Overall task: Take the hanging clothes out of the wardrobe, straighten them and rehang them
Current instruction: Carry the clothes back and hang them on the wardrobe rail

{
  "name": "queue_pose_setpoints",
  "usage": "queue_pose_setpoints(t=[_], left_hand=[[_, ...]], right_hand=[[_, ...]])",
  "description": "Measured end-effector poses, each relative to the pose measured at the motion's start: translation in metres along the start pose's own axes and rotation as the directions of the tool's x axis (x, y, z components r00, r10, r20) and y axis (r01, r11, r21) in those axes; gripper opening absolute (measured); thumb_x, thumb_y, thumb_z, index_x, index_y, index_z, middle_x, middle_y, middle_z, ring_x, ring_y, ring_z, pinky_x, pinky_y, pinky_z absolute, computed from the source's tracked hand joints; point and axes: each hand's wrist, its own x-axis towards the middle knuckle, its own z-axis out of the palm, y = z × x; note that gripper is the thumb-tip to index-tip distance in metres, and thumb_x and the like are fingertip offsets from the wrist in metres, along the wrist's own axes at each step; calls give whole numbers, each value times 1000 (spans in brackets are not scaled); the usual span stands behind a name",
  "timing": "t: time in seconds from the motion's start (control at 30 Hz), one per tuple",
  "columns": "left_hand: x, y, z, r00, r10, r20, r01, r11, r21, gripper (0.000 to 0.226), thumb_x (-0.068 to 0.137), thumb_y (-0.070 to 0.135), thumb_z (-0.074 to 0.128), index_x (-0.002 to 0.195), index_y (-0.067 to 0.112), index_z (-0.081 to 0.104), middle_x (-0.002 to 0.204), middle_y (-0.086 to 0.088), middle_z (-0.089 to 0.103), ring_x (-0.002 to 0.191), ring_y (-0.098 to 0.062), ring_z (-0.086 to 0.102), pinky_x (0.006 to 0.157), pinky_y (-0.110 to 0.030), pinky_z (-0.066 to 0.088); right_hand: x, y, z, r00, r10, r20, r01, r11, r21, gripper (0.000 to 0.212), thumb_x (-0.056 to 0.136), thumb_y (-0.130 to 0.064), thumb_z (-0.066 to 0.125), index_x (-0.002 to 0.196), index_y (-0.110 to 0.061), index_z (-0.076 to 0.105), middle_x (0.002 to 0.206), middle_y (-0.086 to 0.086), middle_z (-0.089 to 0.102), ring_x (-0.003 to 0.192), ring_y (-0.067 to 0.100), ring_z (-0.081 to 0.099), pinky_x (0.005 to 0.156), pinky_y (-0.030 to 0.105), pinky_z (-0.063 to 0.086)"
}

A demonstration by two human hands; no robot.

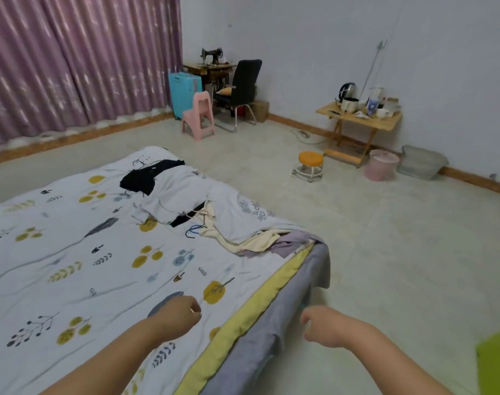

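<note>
Fingers of both hands (180,312) (321,326) loosely curled, empty, near rumpled soft clothes (203,212).

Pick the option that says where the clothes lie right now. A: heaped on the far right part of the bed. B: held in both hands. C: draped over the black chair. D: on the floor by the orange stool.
A: the pile of clothes lies on the bed, and both the left hand and the right hand hold nothing.
</note>
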Motion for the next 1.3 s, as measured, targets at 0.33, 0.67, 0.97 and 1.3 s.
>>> queue_pose_setpoints(t=[0.33,0.67,0.97,1.3], left_hand=[[127,25,-29,990,-141,22,141,947,-289,13,91,12,42,89,16,54,89,-2,61,68,-11,55,49,-15,38],[303,33,-65,973,-232,22,216,866,-451,15,90,7,42,82,13,53,78,1,58,63,-10,52,45,-12,36],[407,25,-28,923,-385,5,334,794,-508,19,94,12,40,104,11,55,112,-9,61,99,-20,57,82,-25,42],[522,23,4,793,-604,-75,421,634,-649,45,97,19,43,139,7,32,138,-11,40,125,-23,43,99,-26,34]], right_hand=[[155,4,-72,995,-52,79,57,996,-66,31,95,-15,38,122,-11,53,111,2,57,114,24,51,86,24,39],[338,-32,-140,989,-139,57,140,990,-14,36,96,-18,37,132,-12,43,123,5,52,105,20,51,63,23,35],[504,-47,-118,987,-163,-7,162,984,-72,41,96,-19,39,136,-14,38,137,12,39,126,27,38,99,30,36],[630,-31,-44,972,-212,-102,176,942,-287,55,84,-33,41,138,-21,43,146,11,42,133,37,35,102,60,31]])
